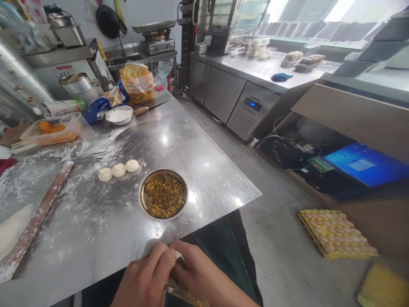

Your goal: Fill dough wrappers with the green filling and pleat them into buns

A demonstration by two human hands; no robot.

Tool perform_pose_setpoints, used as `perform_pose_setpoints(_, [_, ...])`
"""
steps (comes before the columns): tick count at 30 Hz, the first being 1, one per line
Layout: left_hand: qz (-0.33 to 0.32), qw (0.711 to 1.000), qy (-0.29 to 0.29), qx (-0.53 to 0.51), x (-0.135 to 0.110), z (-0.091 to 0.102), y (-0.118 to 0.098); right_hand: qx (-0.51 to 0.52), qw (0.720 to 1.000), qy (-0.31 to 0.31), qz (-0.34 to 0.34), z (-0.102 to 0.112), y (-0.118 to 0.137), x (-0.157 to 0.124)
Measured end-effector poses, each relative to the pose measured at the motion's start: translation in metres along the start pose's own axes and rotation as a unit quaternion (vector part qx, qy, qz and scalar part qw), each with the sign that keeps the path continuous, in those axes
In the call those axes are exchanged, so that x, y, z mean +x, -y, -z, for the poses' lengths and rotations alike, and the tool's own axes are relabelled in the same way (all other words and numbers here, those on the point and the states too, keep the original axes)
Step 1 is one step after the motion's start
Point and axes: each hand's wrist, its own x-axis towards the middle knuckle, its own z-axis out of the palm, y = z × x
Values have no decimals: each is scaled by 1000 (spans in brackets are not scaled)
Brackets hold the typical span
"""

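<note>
At the table's near edge my left hand [145, 273] and my right hand [200, 270] meet, fingers closed around a small piece of white dough [179, 256]. Most of the dough is hidden by the fingers. Below the palms shows part of a flat, shiny strip [185, 294] with yellowish smears; its kind and which hand has it I cannot make out. Just beyond the hands stands a round metal bowl [140, 199] of chopped yellow-brown filling [164, 196]. Three pleated dough buns [119, 170] sit in a row left of the bowl.
A floury rolling pin [38, 217] lies at the left beside a dough sheet [12, 230]. Farther back are a bowl of flour [119, 115], a plastic tub of orange food [53, 130] and a large bag [137, 83]. Egg trays [338, 232] rest on the floor at right.
</note>
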Motion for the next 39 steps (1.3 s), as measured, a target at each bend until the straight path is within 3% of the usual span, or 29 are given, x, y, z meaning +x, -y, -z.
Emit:
perform_pose_setpoints(3, [7, 1000, 16, -2, -6, -4, 4, 42, 999, 30, 17, 9, 3, -2])
perform_pose_setpoints(6, [56, 997, 14, -48, -9, -4, 8, 181, 981, 71, 13, 13, -2, -2])
perform_pose_setpoints(9, [87, 993, -22, -79, -7, -2, 10, 287, 956, 58, 12, 7, -13, -1])
perform_pose_setpoints(12, [73, 994, -34, -78, -5, -2, 10, 325, 945, 39, 20, -1, -19, 0])
perform_pose_setpoints(19, [94, 993, 20, -74, -9, -10, 8, 272, 962, 4, 24, -4, -16, 4])
perform_pose_setpoints(24, [40, 998, 33, -32, -4, -9, 9, 189, 981, -14, 41, -4, -13, 4])
perform_pose_setpoints(28, [45, 997, 43, -37, -2, -9, 7, 171, 985, -14, 15, -2, -12, 4])
perform_pose_setpoints(32, [30, 999, 38, -12, -2, -12, 5, 97, 994, -15, 55, 0, -12, 5])
perform_pose_setpoints(36, [33, 999, 21, -28, -1, -12, 3, 107, 994, 16, 9, 2, -12, 6])
perform_pose_setpoints(39, [13, 1000, 6, -16, 2, -12, 3, 75, 997, 17, 21, 3, -12, 8])
